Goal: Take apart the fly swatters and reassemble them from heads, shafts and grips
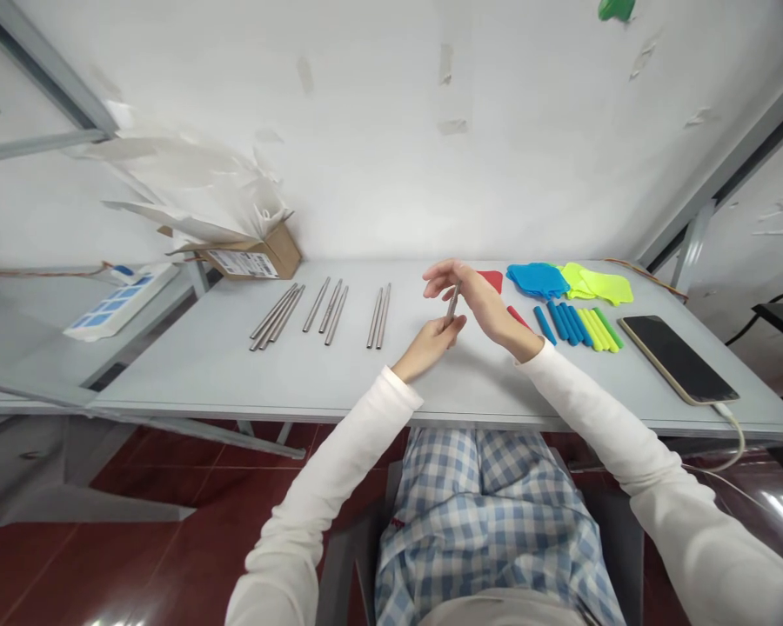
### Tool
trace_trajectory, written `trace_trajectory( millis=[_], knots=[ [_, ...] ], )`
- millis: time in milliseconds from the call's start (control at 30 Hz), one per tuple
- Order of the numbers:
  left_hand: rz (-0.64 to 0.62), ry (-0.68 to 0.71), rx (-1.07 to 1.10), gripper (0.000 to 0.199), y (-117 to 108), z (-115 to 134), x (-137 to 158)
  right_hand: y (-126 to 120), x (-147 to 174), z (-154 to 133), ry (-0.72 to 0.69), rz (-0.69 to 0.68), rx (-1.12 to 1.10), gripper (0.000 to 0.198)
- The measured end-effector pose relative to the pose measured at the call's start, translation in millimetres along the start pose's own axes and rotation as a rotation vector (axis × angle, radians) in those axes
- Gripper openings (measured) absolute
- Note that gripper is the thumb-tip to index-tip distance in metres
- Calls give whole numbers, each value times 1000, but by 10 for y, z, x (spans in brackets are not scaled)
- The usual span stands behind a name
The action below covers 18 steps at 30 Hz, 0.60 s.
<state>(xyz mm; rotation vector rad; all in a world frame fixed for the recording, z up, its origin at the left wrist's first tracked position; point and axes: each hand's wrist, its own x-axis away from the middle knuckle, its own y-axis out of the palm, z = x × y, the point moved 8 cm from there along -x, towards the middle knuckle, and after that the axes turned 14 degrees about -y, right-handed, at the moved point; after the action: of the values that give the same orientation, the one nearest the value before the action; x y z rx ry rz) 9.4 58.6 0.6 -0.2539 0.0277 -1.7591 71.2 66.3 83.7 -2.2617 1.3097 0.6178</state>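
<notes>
- Left hand (429, 344) low over the grey table (202, 365), fingertips pinching lower end of a metal rod (452, 306).
- Right hand (479, 300) just above, thumb and forefinger closed on the rod's upper end, other fingers loosely spread.
- Rod held tilted, clear of the tabletop, mid-table.
- More rods (319, 313) lying in groups to the left; blue sticks (565, 322) and phone (675, 358) to the right.
</notes>
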Motion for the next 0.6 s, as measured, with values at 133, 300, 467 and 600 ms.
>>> trace_trajectory(
  millis=[133, 300, 467, 600],
  knots=[
    [22, 18, -17, 54, -18, -58, -17, 28, -21, 106, -2, -39, -63, 48],
    [36, -5, 18, 49, -8, -80, -52, 77, 32, 161, 9, -53, -92, 42],
    [38, -18, 119, 37, 10, -60, -25, 19, -4, 193, 41, -73, -47, 43],
    [59, -39, 188, 20, -169, -109, -11, -265, -13, 393, 29, 37, 101, 58]
  ],
)
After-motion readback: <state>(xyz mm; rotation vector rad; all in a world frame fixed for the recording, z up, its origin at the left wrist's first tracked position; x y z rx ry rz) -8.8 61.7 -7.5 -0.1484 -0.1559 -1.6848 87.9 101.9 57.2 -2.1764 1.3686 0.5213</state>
